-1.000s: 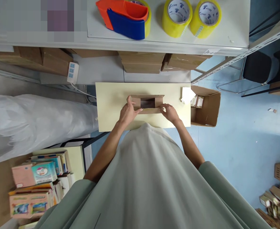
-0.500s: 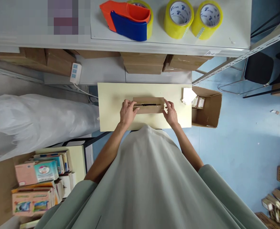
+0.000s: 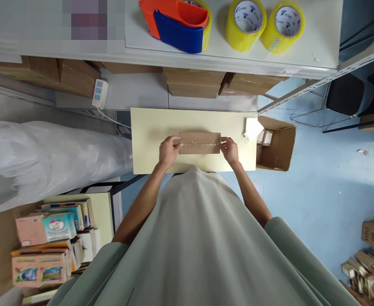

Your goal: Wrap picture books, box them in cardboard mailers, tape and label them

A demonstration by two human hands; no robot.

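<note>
A small brown cardboard box lies on the pale yellow table, its long side running left to right. Its two top flaps meet along a middle seam, where shiny clear tape shows. My left hand pinches the left end of the box, thumb and fingers near the seam. At the right end, my right hand has its fingers closed on the box edge in the same way. White paper pieces lie at the table's right side.
An open carton with small boxes inside stands right of the table. Above, a shelf bears a red and blue tape dispenser and yellow tape rolls. A big plastic-wrapped bundle and stacked books are at left.
The dark gap between the box's flaps has closed to a thin seam. Both hands remain at the box ends, with their fingers drawn in closer. The view has shifted slightly.
</note>
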